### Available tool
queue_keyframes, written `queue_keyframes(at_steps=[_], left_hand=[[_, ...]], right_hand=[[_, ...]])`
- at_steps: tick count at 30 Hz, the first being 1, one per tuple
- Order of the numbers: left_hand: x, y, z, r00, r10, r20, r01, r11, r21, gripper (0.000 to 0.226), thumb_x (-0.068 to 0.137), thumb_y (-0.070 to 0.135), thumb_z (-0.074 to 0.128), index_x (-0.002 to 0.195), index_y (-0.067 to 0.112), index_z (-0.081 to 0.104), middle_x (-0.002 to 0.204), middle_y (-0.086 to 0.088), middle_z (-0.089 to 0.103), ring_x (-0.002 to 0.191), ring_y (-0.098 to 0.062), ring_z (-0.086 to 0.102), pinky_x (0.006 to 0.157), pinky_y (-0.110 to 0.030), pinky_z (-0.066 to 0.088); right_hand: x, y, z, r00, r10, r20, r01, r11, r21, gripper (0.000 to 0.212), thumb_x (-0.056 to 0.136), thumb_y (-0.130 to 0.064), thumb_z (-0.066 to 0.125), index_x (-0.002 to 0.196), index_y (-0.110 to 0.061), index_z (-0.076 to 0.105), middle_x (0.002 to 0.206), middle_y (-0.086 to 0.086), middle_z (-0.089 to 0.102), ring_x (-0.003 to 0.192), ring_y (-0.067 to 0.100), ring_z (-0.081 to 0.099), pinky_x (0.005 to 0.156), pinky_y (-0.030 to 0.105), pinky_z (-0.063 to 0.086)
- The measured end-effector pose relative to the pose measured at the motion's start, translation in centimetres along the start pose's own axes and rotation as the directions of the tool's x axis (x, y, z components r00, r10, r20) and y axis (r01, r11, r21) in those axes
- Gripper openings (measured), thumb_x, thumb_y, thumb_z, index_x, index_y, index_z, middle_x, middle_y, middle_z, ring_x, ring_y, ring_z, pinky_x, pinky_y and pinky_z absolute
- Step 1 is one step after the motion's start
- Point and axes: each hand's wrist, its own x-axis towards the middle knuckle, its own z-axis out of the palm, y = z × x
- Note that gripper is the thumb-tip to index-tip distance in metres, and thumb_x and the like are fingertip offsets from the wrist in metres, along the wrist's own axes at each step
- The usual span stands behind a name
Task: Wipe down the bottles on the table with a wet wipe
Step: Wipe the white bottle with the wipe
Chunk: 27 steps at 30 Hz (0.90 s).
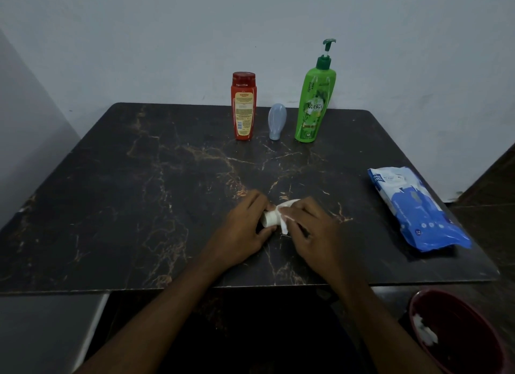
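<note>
White bottle (271, 219) gripped by left hand (245, 223), laid sideways near worktop (139, 206) front, probably steadied for rubbing. Wipe (284, 226) pinched against it by right hand (306, 223). Red bottle (243, 108) and green bottle (315, 108) stood at back; "Vatika" read on green. Pack (415, 209) print illegible.

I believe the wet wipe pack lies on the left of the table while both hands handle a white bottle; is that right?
No: the head view shows the wet wipe pack on the right of the table; left hand and right hand do handle the white bottle.
</note>
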Motion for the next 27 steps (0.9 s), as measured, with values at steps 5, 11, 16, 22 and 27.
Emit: queue_keyframes(at_steps=[5, 11, 16, 22, 27], left_hand=[[-0.1, 0.0, 0.1, 1.0, 0.012, -0.012, -0.012, 1.0, -0.005, 0.026, 0.085, 0.014, 0.076, 0.103, 0.015, 0.057, 0.106, 0.008, 0.05, 0.087, -0.009, 0.052, 0.074, -0.033, 0.049], [-0.1, 0.0, 0.1, 1.0, 0.02, -0.005, -0.02, 1.0, -0.006, 0.027, 0.087, 0.016, 0.075, 0.108, 0.015, 0.058, 0.11, 0.007, 0.051, 0.091, -0.01, 0.054, 0.078, -0.036, 0.05], [-0.2, 0.0, 0.0, 1.0, 0.023, 0.001, -0.023, 1.0, -0.008, 0.026, 0.087, 0.017, 0.075, 0.107, 0.015, 0.058, 0.11, 0.008, 0.051, 0.09, -0.01, 0.055, 0.076, -0.033, 0.05], [-0.2, 0.0, -0.1, 0.999, 0.036, -0.028, -0.035, 0.999, 0.029, 0.026, 0.087, 0.018, 0.076, 0.1, 0.016, 0.053, 0.103, 0.016, 0.041, 0.081, -0.005, 0.047, 0.068, -0.021, 0.043], [-0.1, 0.0, -0.1, 0.999, 0.035, -0.029, -0.034, 0.999, 0.034, 0.028, 0.086, 0.017, 0.077, 0.101, 0.018, 0.053, 0.104, 0.019, 0.037, 0.081, 0.0, 0.044, 0.069, -0.009, 0.038]], right_hand=[[0.0, 0.0, 0.1, 0.999, 0.018, -0.033, -0.017, 0.999, 0.049, 0.022, 0.095, -0.008, 0.056, 0.112, -0.01, 0.07, 0.103, 0.002, 0.06, 0.09, 0.009, 0.056, 0.078, 0.023, 0.048], [-0.2, 0.2, 0.3, 0.999, 0.024, -0.044, -0.023, 0.999, 0.032, 0.022, 0.096, -0.014, 0.054, 0.113, -0.013, 0.068, 0.105, 0.0, 0.058, 0.089, 0.011, 0.058, 0.076, 0.03, 0.051], [-0.3, -0.2, 0.2, 1.0, 0.025, -0.018, -0.025, 1.0, -0.001, 0.02, 0.091, -0.007, 0.064, 0.109, -0.012, 0.071, 0.102, 0.0, 0.059, 0.089, 0.009, 0.058, 0.077, 0.018, 0.046], [0.5, 1.8, -0.6, 0.841, 0.527, -0.123, -0.532, 0.847, -0.013, 0.012, 0.092, -0.013, 0.061, 0.095, -0.015, 0.073, 0.091, 0.0, 0.064, 0.081, 0.01, 0.059, 0.066, 0.006, 0.033], [0.3, 1.0, -0.3, 0.865, 0.477, -0.156, -0.483, 0.875, -0.005, 0.013, 0.092, -0.018, 0.062, 0.101, -0.017, 0.071, 0.099, 0.001, 0.066, 0.088, 0.015, 0.063, 0.079, 0.023, 0.045]])
